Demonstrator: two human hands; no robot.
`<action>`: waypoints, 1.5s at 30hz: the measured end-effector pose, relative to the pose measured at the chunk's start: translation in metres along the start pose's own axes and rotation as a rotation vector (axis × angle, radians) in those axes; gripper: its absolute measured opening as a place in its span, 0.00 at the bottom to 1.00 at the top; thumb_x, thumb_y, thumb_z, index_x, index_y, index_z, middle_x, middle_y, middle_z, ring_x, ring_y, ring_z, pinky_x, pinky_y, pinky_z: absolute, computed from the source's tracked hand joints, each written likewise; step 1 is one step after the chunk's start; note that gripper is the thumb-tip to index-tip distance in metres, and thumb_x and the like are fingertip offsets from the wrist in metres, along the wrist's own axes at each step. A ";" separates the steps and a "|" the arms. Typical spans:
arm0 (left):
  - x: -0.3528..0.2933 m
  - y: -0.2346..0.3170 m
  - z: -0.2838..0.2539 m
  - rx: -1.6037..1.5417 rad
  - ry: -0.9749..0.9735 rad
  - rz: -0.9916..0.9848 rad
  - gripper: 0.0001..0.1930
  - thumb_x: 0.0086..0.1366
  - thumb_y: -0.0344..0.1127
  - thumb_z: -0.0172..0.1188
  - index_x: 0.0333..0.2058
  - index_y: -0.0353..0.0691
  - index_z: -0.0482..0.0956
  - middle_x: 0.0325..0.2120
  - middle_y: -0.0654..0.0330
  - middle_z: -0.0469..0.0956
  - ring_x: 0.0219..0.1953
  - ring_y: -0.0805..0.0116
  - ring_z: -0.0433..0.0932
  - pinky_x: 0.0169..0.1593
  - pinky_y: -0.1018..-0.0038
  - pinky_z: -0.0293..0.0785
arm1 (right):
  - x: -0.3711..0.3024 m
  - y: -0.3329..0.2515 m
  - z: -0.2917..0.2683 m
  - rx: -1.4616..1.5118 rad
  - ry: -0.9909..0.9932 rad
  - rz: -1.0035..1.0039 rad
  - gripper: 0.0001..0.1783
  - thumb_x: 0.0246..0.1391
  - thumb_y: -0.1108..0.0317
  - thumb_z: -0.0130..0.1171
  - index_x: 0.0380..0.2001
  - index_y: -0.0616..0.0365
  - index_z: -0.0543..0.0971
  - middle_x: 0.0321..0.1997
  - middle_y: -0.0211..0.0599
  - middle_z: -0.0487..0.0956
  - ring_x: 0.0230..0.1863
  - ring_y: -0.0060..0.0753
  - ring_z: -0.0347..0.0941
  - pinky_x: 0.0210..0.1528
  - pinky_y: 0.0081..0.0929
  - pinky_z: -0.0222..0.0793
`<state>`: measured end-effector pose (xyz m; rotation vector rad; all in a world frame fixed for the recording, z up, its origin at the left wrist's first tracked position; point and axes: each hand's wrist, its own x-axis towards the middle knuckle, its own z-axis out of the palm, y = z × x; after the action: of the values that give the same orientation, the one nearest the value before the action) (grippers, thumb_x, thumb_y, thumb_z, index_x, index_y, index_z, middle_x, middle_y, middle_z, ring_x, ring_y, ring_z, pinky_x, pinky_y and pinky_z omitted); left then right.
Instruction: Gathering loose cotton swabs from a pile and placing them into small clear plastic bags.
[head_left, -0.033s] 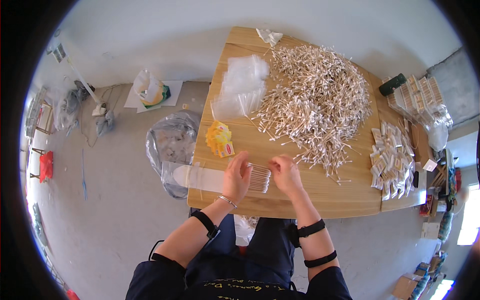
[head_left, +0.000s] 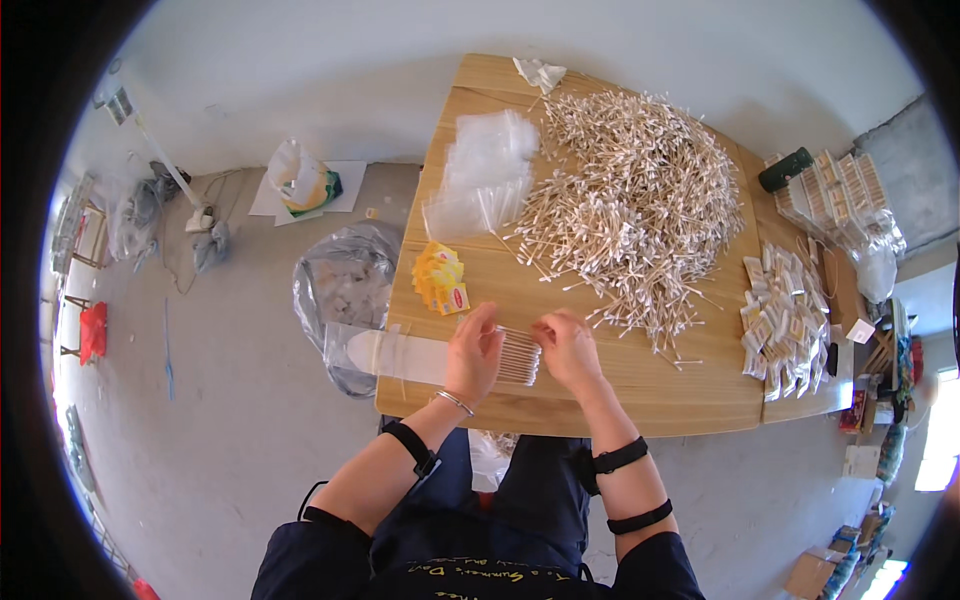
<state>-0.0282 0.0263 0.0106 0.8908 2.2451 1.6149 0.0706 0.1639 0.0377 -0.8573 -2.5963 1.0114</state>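
Note:
At the near edge of a wooden table (head_left: 700,385), my left hand (head_left: 472,352) and my right hand (head_left: 567,350) hold a small bundle of cotton swabs (head_left: 520,357) between them. The bundle sits in the end of a narrow clear plastic bag (head_left: 395,356) that stretches left past the table edge. My left hand grips the bag over the bundle. My right hand's fingers close on the bundle's right end. A big loose heap of cotton swabs (head_left: 640,200) covers the table's middle and far side.
A stack of clear bags (head_left: 485,175) lies at the far left of the table, with small yellow cards (head_left: 442,278) nearer. Filled swab packets (head_left: 785,320) pile at the right. A dark cylinder (head_left: 785,170) and a tray of packs (head_left: 835,190) stand beyond. A plastic sack (head_left: 345,285) sits on the floor to the left.

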 end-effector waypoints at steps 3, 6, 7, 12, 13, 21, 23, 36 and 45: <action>-0.002 -0.013 -0.001 -0.227 0.009 -0.060 0.16 0.63 0.20 0.52 0.50 0.34 0.73 0.44 0.56 0.76 0.45 0.71 0.76 0.50 0.78 0.73 | 0.005 -0.014 0.004 -0.136 -0.027 -0.048 0.06 0.48 0.69 0.62 0.30 0.59 0.80 0.33 0.41 0.77 0.43 0.45 0.73 0.44 0.38 0.69; -0.003 -0.018 -0.003 -0.300 -0.022 -0.120 0.16 0.66 0.19 0.47 0.51 0.31 0.71 0.46 0.59 0.75 0.48 0.74 0.75 0.54 0.79 0.70 | 0.010 -0.023 -0.001 -0.206 -0.112 -0.027 0.05 0.49 0.70 0.60 0.30 0.58 0.79 0.36 0.41 0.76 0.47 0.47 0.71 0.47 0.40 0.68; -0.004 -0.019 -0.003 -0.332 -0.023 -0.131 0.16 0.66 0.18 0.46 0.52 0.31 0.70 0.46 0.60 0.75 0.49 0.74 0.74 0.55 0.79 0.69 | 0.011 -0.023 0.000 -0.206 -0.113 -0.028 0.05 0.49 0.70 0.60 0.30 0.58 0.79 0.36 0.41 0.76 0.47 0.47 0.71 0.47 0.40 0.68; -0.003 -0.021 -0.002 -0.403 -0.012 -0.115 0.16 0.66 0.18 0.45 0.52 0.31 0.70 0.46 0.60 0.75 0.49 0.74 0.74 0.55 0.80 0.68 | 0.013 -0.012 0.000 -0.272 -0.145 -0.223 0.05 0.51 0.72 0.56 0.33 0.59 0.74 0.39 0.43 0.75 0.46 0.49 0.70 0.47 0.42 0.67; -0.003 -0.021 -0.002 -0.389 -0.018 -0.110 0.16 0.66 0.18 0.46 0.52 0.32 0.70 0.46 0.60 0.75 0.49 0.74 0.74 0.55 0.79 0.68 | 0.013 -0.010 -0.001 -0.274 -0.146 -0.225 0.05 0.51 0.72 0.56 0.33 0.59 0.74 0.39 0.43 0.75 0.46 0.49 0.70 0.47 0.42 0.67; -0.003 -0.018 -0.006 -0.381 -0.014 -0.117 0.16 0.66 0.18 0.46 0.52 0.33 0.70 0.46 0.59 0.75 0.50 0.73 0.74 0.56 0.79 0.68 | 0.007 -0.025 -0.013 0.030 -0.080 -0.158 0.07 0.51 0.74 0.56 0.35 0.58 0.75 0.35 0.42 0.75 0.44 0.48 0.69 0.48 0.41 0.66; -0.003 -0.022 -0.005 -0.414 -0.003 -0.095 0.16 0.66 0.18 0.46 0.52 0.33 0.70 0.46 0.59 0.75 0.49 0.74 0.74 0.55 0.79 0.68 | 0.002 -0.023 -0.002 -0.041 -0.086 -0.220 0.06 0.51 0.73 0.56 0.34 0.57 0.76 0.35 0.42 0.76 0.44 0.47 0.70 0.48 0.41 0.66; -0.002 -0.019 0.000 -0.556 0.069 -0.120 0.13 0.66 0.23 0.51 0.48 0.31 0.73 0.41 0.58 0.78 0.44 0.75 0.76 0.50 0.79 0.71 | 0.005 -0.039 0.007 -0.358 -0.196 -0.118 0.05 0.49 0.68 0.59 0.29 0.55 0.80 0.36 0.41 0.77 0.48 0.46 0.70 0.50 0.42 0.65; -0.003 -0.018 -0.002 -0.586 0.030 -0.116 0.15 0.65 0.22 0.49 0.50 0.31 0.71 0.43 0.58 0.76 0.46 0.73 0.75 0.51 0.78 0.70 | 0.007 -0.031 0.007 -0.347 -0.210 -0.253 0.06 0.49 0.71 0.56 0.30 0.60 0.77 0.35 0.44 0.77 0.45 0.48 0.72 0.50 0.42 0.67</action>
<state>-0.0332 0.0196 -0.0055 0.5667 1.6393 2.0649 0.0486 0.1459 0.0531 -0.4893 -3.0185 0.6206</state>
